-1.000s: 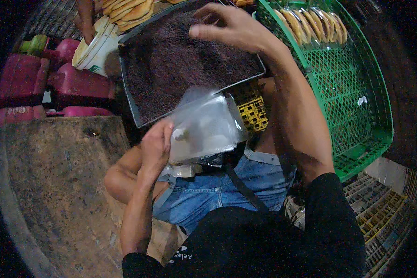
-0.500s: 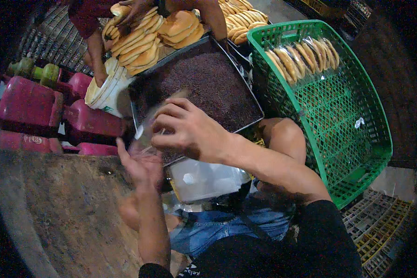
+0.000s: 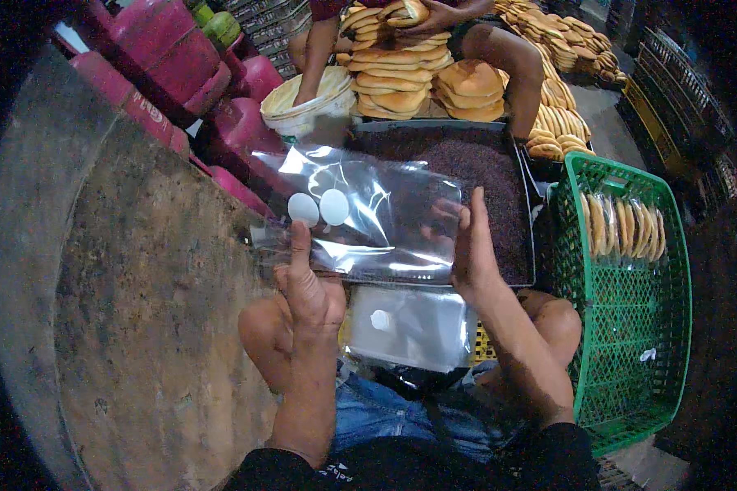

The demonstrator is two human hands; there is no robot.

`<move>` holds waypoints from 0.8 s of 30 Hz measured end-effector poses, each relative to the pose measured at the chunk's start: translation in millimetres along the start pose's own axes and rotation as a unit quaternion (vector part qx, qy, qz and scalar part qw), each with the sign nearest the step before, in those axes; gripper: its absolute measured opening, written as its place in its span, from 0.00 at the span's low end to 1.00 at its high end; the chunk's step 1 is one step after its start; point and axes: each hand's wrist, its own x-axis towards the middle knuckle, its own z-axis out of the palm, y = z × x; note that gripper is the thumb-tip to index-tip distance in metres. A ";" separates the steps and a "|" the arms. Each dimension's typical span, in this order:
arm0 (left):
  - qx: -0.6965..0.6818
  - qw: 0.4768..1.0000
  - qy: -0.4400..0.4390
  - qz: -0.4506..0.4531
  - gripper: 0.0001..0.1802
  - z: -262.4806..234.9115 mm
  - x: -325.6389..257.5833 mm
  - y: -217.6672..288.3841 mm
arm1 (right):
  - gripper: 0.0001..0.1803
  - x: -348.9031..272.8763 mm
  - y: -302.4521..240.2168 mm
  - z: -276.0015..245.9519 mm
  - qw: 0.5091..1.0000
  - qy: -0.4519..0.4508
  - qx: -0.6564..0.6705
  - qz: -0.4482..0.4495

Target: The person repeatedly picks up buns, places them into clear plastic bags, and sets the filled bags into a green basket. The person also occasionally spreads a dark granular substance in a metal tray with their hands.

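The left hand [image 3: 309, 293] is gripping a clear plastic bag [image 3: 377, 192] near its left end, thumb on top; the right hand [image 3: 477, 255] is resting straight-fingered at its right end, grip unclear. The bag is stretching between them, above a tray [image 3: 434, 125] of dark crumbs [image 3: 485, 176].

I see a clear, glossy plastic bag [image 3: 393, 200], held spread out and lightly creased, just toward twelve o'clock of my view's centre, two white ovals [image 3: 334, 207] toward its nine o'clock side.
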 end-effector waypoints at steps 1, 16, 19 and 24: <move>0.009 1.000 0.009 0.016 0.19 0.3 -1.2 -3.1 | 0.32 -4.3 -4.6 -2.5 0.997 0.015 -0.020 0.068; 0.262 0.953 0.150 0.007 0.21 -46.8 -67.2 -105.1 | 0.11 -29.6 -26.7 -57.5 0.804 0.142 -0.461 -0.349; 0.672 0.707 0.109 0.189 0.20 -104.5 -70.9 -159.3 | 0.17 -36.2 -51.9 -68.0 0.851 0.148 -0.383 -0.328; 0.749 0.636 0.074 0.169 0.21 -155.3 -84.5 -225.7 | 0.20 -41.7 -60.6 -74.5 0.844 0.154 -0.375 -0.350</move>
